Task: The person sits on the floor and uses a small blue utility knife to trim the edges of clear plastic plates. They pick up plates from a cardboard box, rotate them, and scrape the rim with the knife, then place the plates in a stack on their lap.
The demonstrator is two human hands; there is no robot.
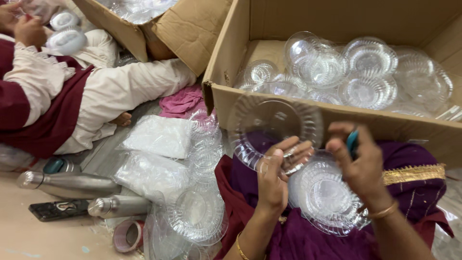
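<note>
My left hand [275,177] grips a clear ribbed plastic plate [269,126] by its lower rim, holding it upright in front of a cardboard box [308,111]. My right hand [360,163] is closed around a small teal object [352,141], just right of that plate. Under my right hand a stack of the same clear plates [323,198] rests on my purple-clothed lap. The box holds several more clear plates and bowls [368,72].
A row of stacked clear plates [202,192] and white plastic bags [159,137] lie on the floor at left. Two steel bottles [72,184], a black remote [57,210] and a tape roll [127,236] lie nearby. Another person [57,91] sits at far left beside a second box [168,26].
</note>
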